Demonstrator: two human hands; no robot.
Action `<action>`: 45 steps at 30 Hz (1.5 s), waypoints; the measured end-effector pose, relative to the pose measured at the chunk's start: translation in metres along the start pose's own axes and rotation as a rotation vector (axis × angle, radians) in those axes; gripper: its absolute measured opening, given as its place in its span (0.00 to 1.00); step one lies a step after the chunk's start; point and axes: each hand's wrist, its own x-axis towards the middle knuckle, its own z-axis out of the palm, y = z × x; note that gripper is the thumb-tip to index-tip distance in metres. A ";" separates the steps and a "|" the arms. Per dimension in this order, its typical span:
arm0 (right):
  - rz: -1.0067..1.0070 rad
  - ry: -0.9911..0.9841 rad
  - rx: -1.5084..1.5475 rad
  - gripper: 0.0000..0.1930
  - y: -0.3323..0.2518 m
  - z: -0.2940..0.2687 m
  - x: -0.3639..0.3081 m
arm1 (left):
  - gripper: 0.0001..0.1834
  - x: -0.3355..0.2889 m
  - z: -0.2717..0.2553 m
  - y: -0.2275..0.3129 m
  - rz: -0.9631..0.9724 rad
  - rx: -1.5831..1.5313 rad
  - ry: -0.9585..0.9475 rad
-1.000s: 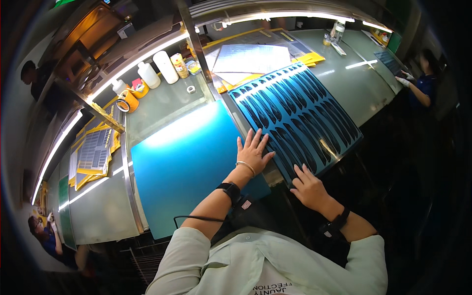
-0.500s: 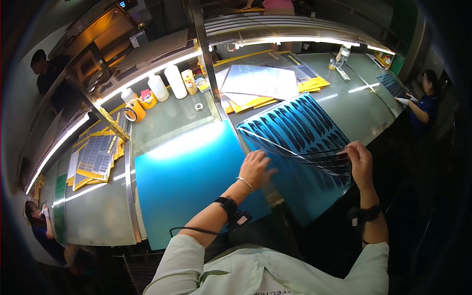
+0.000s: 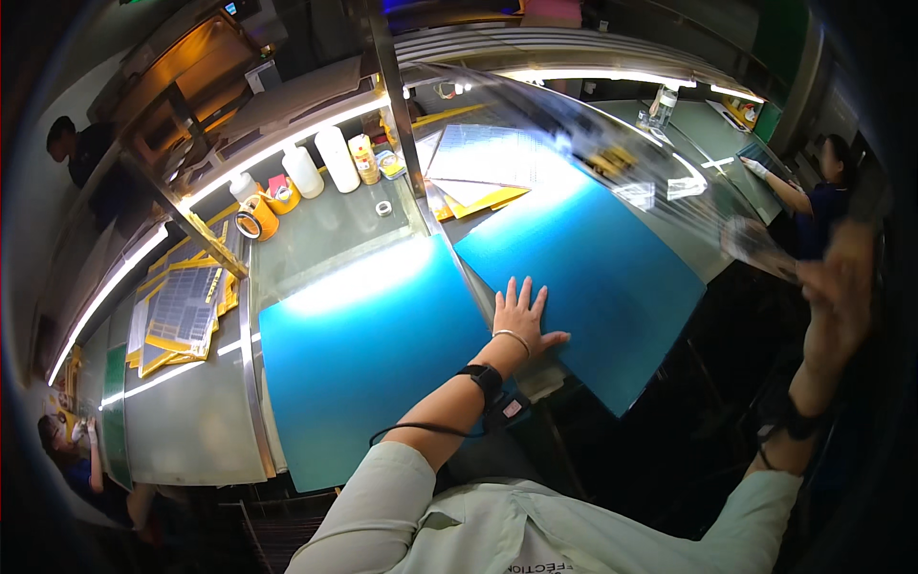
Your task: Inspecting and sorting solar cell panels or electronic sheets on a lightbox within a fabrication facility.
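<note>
My left hand (image 3: 519, 320) lies with fingers spread on the near left edge of the right-hand blue sheet (image 3: 622, 277). Out to the right, my right hand (image 3: 834, 297) is smeared by motion. A corner of a clear film (image 3: 755, 239) runs to its fingers. The film streaks in a blurred arc above the blue sheet, up toward the lamp, and things behind show through it. To the left, a second blue sheet (image 3: 373, 383) lies flat on the table, with lamp glare along its far edge.
White bottles (image 3: 337, 160) and orange tape rolls (image 3: 256, 218) stand behind the left sheet. Yellow-edged films (image 3: 488, 158) are stacked at the back; more (image 3: 186, 306) lie at left. A metal post (image 3: 397, 96) rises mid-table. Co-workers sit at far right (image 3: 824, 196) and far left (image 3: 72, 454).
The black-patterned clear film has come up off the right-hand blue sheet, leaving it plain blue. My right hand has swung outward to the right with it. My left hand has spread onto the sheet's edge.
</note>
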 end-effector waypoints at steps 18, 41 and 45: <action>1.726 -0.031 0.854 0.14 -0.101 0.157 -0.218 | 0.13 -0.073 -0.070 -0.165 -0.490 -1.183 -0.146; 1.192 -0.377 0.849 0.08 -0.235 0.249 -0.167 | 0.13 -0.283 -0.093 -0.354 -0.829 -1.352 0.367; 1.316 -0.392 0.943 0.09 -0.239 0.250 -0.168 | 0.14 -0.286 -0.096 -0.353 -0.831 -1.389 0.334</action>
